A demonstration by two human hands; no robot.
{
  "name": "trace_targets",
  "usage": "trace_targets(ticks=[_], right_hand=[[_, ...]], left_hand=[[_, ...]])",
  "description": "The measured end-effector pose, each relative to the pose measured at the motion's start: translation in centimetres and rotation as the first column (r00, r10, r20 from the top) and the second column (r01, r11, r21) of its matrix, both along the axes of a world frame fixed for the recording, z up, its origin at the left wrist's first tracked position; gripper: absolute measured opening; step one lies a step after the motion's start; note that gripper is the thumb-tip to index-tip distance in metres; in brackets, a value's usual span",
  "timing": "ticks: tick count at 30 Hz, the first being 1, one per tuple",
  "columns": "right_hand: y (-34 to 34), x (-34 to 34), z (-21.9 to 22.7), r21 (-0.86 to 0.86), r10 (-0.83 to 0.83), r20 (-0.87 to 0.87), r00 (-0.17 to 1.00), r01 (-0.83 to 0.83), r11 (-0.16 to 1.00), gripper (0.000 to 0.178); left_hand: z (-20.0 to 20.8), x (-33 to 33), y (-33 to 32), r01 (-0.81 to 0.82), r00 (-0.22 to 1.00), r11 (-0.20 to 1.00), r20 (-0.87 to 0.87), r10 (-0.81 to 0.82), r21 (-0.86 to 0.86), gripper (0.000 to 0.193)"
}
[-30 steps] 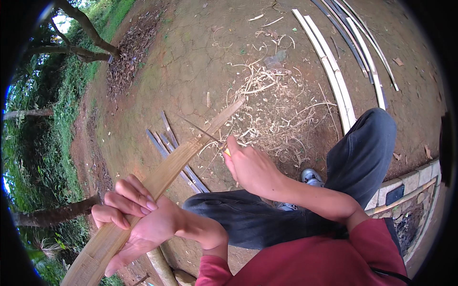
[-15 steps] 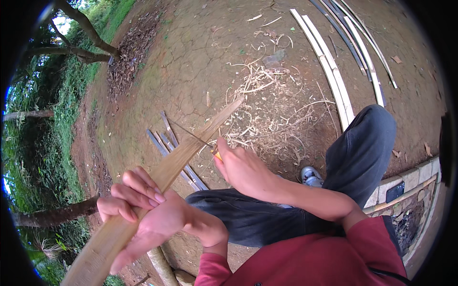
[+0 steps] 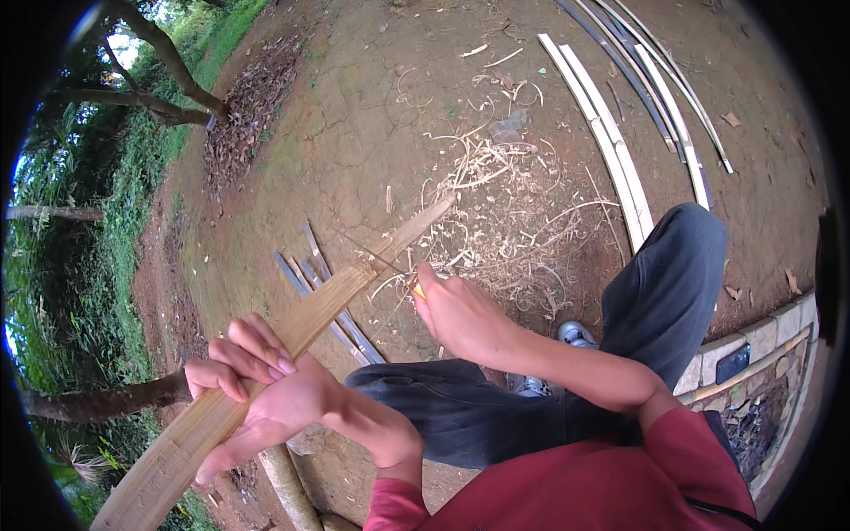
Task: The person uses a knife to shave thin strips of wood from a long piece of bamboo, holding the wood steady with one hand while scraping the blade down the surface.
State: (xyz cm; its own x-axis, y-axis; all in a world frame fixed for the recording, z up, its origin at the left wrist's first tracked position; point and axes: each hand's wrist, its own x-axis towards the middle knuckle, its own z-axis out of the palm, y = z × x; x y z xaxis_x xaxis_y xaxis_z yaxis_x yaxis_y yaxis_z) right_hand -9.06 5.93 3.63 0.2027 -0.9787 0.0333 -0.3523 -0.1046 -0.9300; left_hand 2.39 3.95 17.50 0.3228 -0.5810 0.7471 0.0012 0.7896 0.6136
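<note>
A long, wide bamboo strip (image 3: 310,319) slants from the lower left up toward the middle. My left hand (image 3: 266,389) is closed round its near part, fingers over the upper face and thumb on the other side. My right hand (image 3: 465,319) grips a knife (image 3: 381,257); a bit of yellow handle shows at the fingers, and the thin dark blade lies across the strip. Just on the near side of the blade, a raised, rough lip of cut bamboo stands on the strip. Beyond it the strip narrows to its far end.
Pale curled shavings (image 3: 496,177) litter the ground beyond my hands. Long pale bamboo strips (image 3: 611,133) lie at the far right, and shorter dark strips (image 3: 328,283) beyond my left hand. A low block edging (image 3: 761,341) with a dark phone-like slab (image 3: 733,362) stands at the right.
The knife and my right hand have shifted slightly right and nearer. A raised lip of cut bamboo now shows beside the blade. My left hand keeps its grip; the strip tilts slightly.
</note>
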Motion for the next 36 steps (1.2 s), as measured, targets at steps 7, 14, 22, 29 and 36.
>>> trace_targets(ticks=[7, 14, 22, 29, 36], right_hand=[[0.9, -2.3, 5.4, -0.079, -0.024, 0.107, 0.994, 0.033, 0.996, 0.029], [0.5, 0.2, 0.2, 0.025, 0.023, -0.081, 0.996, -0.021, 0.999, 0.025], [0.6, -0.1, 0.3, -0.036, -0.030, -0.018, 0.999, 0.029, 0.999, 0.025], [-0.1, -1.9, 3.5, -0.002, -0.001, -0.015, 1.000, 0.001, 1.000, 0.026], [0.8, -2.2, 4.0, 0.021, 0.001, 0.040, 0.999, -0.002, 1.000, 0.031]], left_hand=[[-0.6, 0.2, 0.2, 0.126, 0.991, 0.990, 0.043, -0.124, -0.059, 0.079], [-0.2, -0.5, 0.2, -0.098, 0.994, 0.995, 0.048, 0.098, 0.007, 0.077], [-0.3, -1.4, -0.1, -0.027, 0.998, 1.000, 0.053, 0.027, -0.004, 0.078], [-0.1, -0.4, -0.6, 0.033, 0.998, 0.998, 0.059, -0.031, -0.043, 0.078], [0.0, -0.1, -0.9, -0.028, 0.998, 0.999, 0.064, 0.030, -0.033, 0.077]])
